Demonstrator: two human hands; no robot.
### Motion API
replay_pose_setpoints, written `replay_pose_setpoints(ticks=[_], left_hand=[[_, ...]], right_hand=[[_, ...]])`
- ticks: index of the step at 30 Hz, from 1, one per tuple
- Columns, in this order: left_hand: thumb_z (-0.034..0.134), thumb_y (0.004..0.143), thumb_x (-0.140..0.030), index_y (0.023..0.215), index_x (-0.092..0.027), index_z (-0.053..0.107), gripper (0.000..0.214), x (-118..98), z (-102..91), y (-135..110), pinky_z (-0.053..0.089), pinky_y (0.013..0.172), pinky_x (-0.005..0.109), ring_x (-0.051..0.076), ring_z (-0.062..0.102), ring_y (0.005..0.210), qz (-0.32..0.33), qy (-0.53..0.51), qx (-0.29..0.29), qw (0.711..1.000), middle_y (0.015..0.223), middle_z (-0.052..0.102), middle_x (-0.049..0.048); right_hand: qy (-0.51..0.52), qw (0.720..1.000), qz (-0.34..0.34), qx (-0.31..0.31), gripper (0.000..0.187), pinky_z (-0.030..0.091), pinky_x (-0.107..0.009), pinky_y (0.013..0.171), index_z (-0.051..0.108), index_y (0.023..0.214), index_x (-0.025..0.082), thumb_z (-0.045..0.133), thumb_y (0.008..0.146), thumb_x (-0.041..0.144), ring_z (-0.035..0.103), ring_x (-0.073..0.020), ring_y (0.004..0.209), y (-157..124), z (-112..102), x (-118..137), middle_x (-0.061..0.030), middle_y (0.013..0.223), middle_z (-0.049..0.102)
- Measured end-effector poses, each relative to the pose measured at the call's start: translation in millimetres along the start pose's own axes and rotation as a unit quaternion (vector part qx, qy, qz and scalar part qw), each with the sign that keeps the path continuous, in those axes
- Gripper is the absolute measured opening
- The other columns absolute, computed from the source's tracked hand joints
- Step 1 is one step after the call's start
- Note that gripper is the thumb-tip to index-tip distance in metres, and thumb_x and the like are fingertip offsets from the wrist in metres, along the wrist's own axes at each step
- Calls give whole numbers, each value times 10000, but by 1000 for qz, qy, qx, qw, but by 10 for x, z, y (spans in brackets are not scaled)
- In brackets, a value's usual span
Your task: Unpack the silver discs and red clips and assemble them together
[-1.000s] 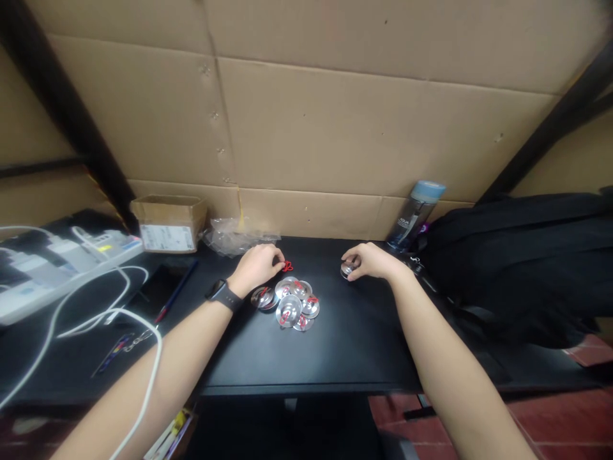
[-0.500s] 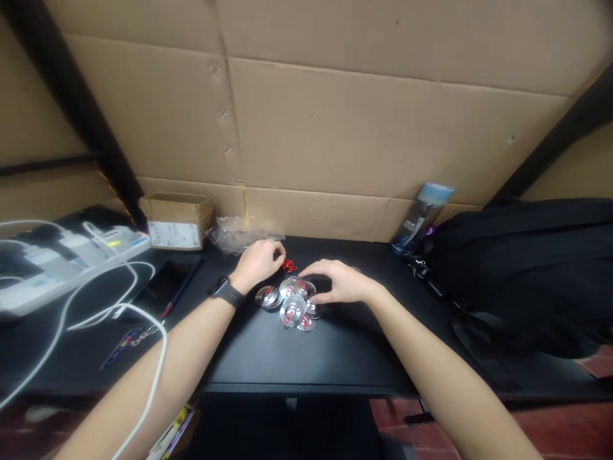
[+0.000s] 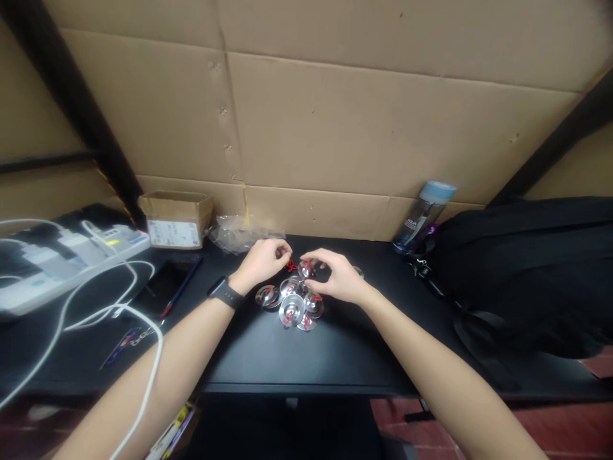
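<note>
Several shiny finger cymbals point(image 3: 292, 309) with red loops lie overlapped in a pile on the black table point(image 3: 268, 358). My right hand point(image 3: 338, 275) is curved around one small cymbal point(image 3: 305, 269) at the back of the pile, holding it between thumb and fingers, tilted. To its left, my left hand point(image 3: 265, 259) is closed in a pinch, with a bunch of red cord point(image 3: 290, 264) at its fingertips. The fingers partly hide that cord. Behind my right hand, the edge of another shiny disc point(image 3: 358, 271) shows.
Clear plastic bags point(image 3: 234, 235) and an open cardboard box point(image 3: 176, 220) stand at the back left. A power strip point(image 3: 71, 268) with white cables, a phone and a pen are on the left. On the right are a water bottle point(image 3: 424, 217) and a black backpack point(image 3: 522, 275).
My right hand has risen slightly away from the pile and a small cymbal now shows in its fingers. My left hand has shifted a little to the right.
</note>
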State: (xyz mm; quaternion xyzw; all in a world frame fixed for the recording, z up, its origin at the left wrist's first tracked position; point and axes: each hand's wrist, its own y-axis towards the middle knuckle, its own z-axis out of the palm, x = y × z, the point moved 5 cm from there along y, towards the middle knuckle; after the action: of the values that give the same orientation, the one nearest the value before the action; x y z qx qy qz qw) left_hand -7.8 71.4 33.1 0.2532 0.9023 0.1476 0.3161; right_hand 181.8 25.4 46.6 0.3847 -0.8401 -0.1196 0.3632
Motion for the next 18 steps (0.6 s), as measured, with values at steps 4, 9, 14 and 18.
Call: replay_pose_setpoints(ticks=[4, 9, 14, 18], left_hand=[[634, 910, -402, 1030, -184, 745, 272, -120, 170, -18, 545, 762, 290, 197, 710, 845, 25, -225, 98, 969, 954, 771, 60], [678, 897, -423, 943, -148, 725, 282, -88, 249, -35, 540, 748, 292, 180, 684, 786, 8, -290, 101, 952, 873, 745, 62], [797, 806, -395, 939, -143, 694, 303, -74, 310, -51, 560, 867, 329, 207, 723, 898, -12, -393, 137, 909, 944, 759, 81], [856, 739, -389, 991, -133, 719, 385, -80, 309, -45, 569, 905, 354, 219, 738, 902, -39, -438, 112, 891, 983, 776, 102]], right_hand=[[-6, 996, -16, -89, 410, 565, -366, 857, 633, 1226, 245, 734, 829, 227, 673, -232, 1045, 2, -73, 77, -79, 1166, 703], [-1, 994, -34, -107, 410, 582, -343, 847, 604, 1218, 248, 727, 828, 208, 669, -215, 1050, -23, 33, 129, -66, 1174, 693], [0, 994, -41, -103, 406, 582, -325, 823, 610, 1203, 231, 711, 814, 177, 664, -196, 980, -21, 71, 129, -64, 1132, 688], [11, 989, -59, -133, 388, 583, -331, 812, 621, 1180, 223, 683, 802, 164, 662, -206, 986, -23, 33, 148, -70, 1129, 686]])
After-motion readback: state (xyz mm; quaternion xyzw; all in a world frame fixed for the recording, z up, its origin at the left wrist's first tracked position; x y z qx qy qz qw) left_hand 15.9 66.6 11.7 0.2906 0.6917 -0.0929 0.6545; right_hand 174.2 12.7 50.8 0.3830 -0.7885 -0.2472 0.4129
